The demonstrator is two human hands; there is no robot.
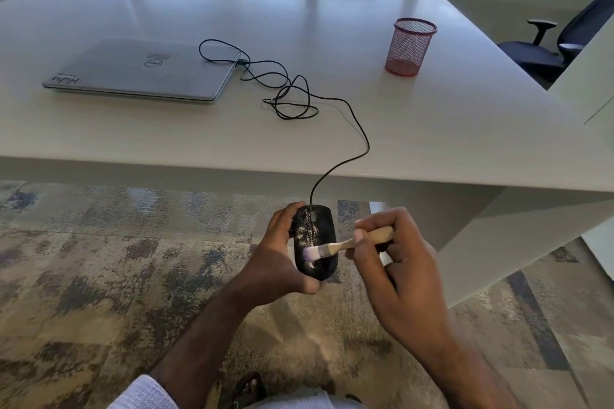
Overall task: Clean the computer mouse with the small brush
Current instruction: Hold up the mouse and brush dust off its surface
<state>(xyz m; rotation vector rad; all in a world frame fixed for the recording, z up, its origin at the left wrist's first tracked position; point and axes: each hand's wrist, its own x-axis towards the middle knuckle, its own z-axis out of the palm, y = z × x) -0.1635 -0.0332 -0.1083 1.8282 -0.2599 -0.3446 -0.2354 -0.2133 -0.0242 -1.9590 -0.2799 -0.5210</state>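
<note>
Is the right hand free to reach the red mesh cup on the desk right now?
Probably not: the right hand grips the brush against the mouse, well below the mesh cup.

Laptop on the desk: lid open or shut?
Shut. The laptop lies flat on the desk, lid down, logo facing up.

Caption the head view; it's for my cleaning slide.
Left hand holds a dusty black mouse below the desk edge while the right hand sweeps it with a small brush.
</note>
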